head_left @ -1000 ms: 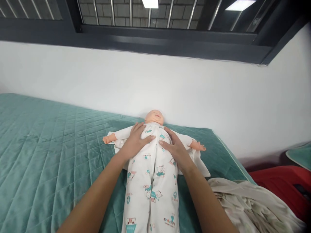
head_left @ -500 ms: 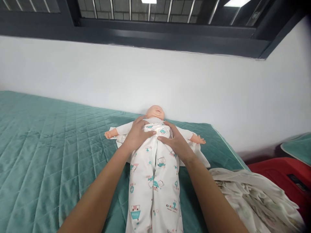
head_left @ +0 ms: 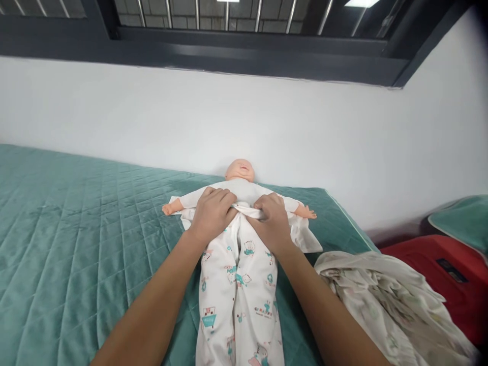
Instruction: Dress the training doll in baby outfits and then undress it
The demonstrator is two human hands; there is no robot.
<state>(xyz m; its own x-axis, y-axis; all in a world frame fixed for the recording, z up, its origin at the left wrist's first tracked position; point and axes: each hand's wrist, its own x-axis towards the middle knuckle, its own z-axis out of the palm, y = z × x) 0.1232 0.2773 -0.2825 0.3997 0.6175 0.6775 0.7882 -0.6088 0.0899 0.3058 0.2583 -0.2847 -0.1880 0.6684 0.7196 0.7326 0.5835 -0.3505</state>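
Observation:
A baby doll [head_left: 240,170] lies on its back with its head near the wall and its arms spread. White baby trousers [head_left: 238,284], printed with small bears and carts, stretch from its middle toward me. My left hand [head_left: 215,213] is closed on the left part of the trousers' waistband, knuckles up. On the other side my right hand [head_left: 272,218] pinches the right part of the waistband, and the band between them is bunched. Above it shows the doll's plain white top [head_left: 244,190]. White cloth [head_left: 305,234] spreads beneath the doll.
A green quilted cover [head_left: 95,234] lies under everything. At the right are a crumpled heap of pale printed cloth [head_left: 389,300] and a red plastic object [head_left: 423,269]. The white wall [head_left: 190,117] rises behind the doll, under a dark window frame [head_left: 229,53].
My fingers have gone from lying spread over the trousers' top to gripping its waistband. The band has come down toward me and folded, uncovering more of the white top.

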